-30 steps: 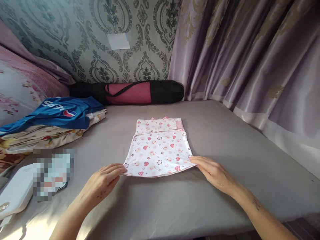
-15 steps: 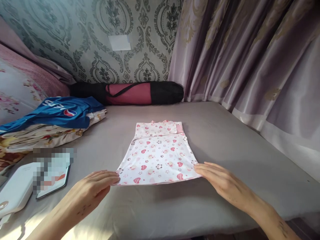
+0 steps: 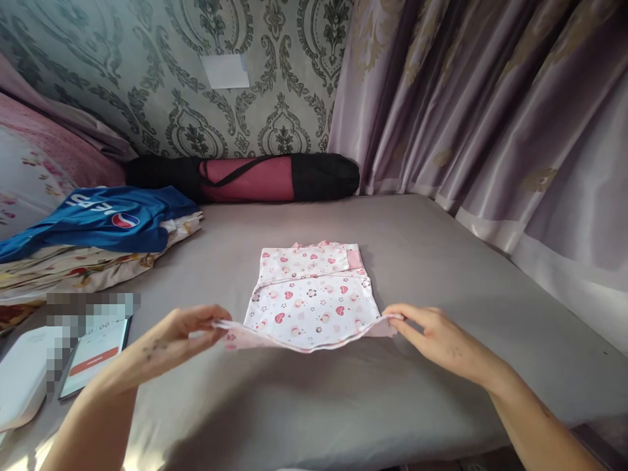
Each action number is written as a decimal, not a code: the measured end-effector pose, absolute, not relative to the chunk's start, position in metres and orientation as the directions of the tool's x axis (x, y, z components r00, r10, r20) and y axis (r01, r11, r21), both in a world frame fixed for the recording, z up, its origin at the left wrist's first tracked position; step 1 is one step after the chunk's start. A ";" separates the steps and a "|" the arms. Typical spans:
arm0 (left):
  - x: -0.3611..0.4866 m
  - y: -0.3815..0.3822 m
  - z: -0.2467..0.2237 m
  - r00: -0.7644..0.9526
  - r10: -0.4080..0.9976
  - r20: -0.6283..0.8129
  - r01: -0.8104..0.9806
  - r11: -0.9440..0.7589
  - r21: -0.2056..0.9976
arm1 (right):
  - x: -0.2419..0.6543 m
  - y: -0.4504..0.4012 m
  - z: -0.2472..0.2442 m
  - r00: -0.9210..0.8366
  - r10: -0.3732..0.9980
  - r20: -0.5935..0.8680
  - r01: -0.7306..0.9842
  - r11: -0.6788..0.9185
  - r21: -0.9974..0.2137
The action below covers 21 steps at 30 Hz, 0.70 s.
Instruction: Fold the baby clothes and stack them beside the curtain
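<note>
A white cloth garment printed with pink hearts and flowers lies on the grey sheet, its far part folded over in a band. My left hand pinches the near left corner between thumb and fingers. At the near right corner, my right hand grips the edge the same way. Both corners are raised off the sheet, and the near edge sags between them, showing a pinkish underside near each hand.
A black and dark pink rolled bag lies along the wall. On the left are a blue shirt on folded fabric, a phone and a white device. Curtains hang at the right.
Both hands have closed on the near corners and lifted them. The near edge, earlier flat and nearly straight, now droops in the middle. The view has shifted slightly.
</note>
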<state>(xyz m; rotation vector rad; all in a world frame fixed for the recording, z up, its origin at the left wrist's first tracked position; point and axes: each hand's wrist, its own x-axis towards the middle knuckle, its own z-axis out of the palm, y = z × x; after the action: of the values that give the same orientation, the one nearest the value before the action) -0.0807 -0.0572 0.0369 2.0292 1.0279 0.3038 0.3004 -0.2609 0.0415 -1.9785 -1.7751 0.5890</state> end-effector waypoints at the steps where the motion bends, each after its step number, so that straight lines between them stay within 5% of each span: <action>1: -0.075 -0.050 0.037 0.646 0.749 -0.149 0.516 -0.284 0.808 | 0.304 -0.252 0.039 0.152 0.988 -0.016 0.804 -0.133 -0.579; 7: -0.027 -0.010 0.024 0.373 0.917 -0.139 0.326 0.011 0.945 | 0.321 -0.179 0.009 0.355 0.918 0.176 0.679 -0.124 -0.724; 10: -0.003 0.008 0.004 0.228 0.968 -0.101 0.342 0.018 0.939 | 0.320 -0.141 -0.008 0.476 0.849 0.230 0.677 -0.187 -0.712; 16: 0.027 0.029 -0.029 0.109 0.989 0.104 0.641 -0.150 0.753 | 0.312 -0.105 -0.033 0.481 0.819 0.314 0.815 -0.285 -0.505; 21: 0.038 0.031 -0.040 0.157 0.968 0.196 0.708 -0.249 0.661 | 0.318 -0.099 -0.041 0.418 0.867 0.273 0.897 -0.345 -0.277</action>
<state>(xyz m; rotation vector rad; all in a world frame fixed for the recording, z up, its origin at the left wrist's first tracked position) 0.0383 0.0307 -0.0402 2.0239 1.5923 0.8414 0.3184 -0.0988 -0.0409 -2.2966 -1.5087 -0.1091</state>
